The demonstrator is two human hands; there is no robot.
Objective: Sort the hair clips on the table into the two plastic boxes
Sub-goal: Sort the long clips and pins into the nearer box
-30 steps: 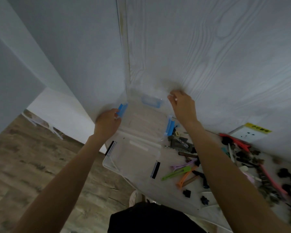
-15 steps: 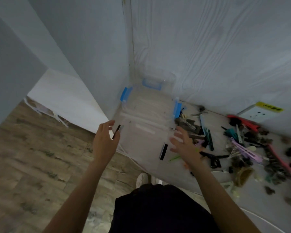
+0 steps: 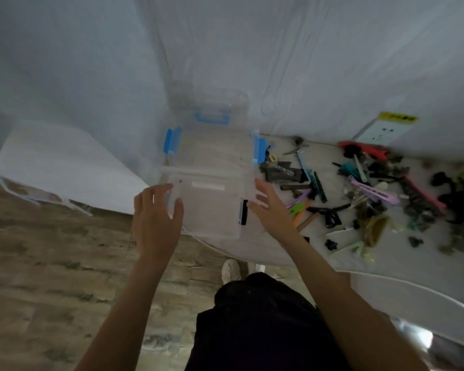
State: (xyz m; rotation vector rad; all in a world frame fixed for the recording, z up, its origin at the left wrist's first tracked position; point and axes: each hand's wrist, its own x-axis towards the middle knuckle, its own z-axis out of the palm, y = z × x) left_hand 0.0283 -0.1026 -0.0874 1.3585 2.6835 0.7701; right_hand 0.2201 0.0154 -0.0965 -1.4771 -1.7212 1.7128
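**Both hands spread open at the near clear box, clips heaped to the right**

2 clear plastic boxes are seen in line at the left end of the white table [image 3: 300, 253], in the corner formed by the pale walls. The far box [image 3: 212, 145] is set against the wall and is fitted with blue latches [image 3: 259, 149] on its sides and a blue handle at its back edge. The near box [image 3: 209, 207] is placed just in front of it, touching or almost touching it, with a black latch [image 3: 243, 216] on its right side; its near corner is carried close to the table edge. No clip can be made out inside either box.

The left hand [image 3: 156, 223] is held with fingers spread and nothing grasped, at the left wall of the near box; whether the fingertips touch the plastic cannot be told. The right hand [image 3: 272, 210] is likewise spread and empty, positioned just beside the box's right side, near the black latch.

The hair clips [image 3: 359, 188] are scattered in a loose heap on the table to the right of the boxes, among them purple, pink, teal, green, orange and black ones. A white wall socket [image 3: 378, 131] with a yellow label is seen above the heap. A dark garment and a pale shoe are visible below, over a wood-patterned floor [image 3: 51, 277].
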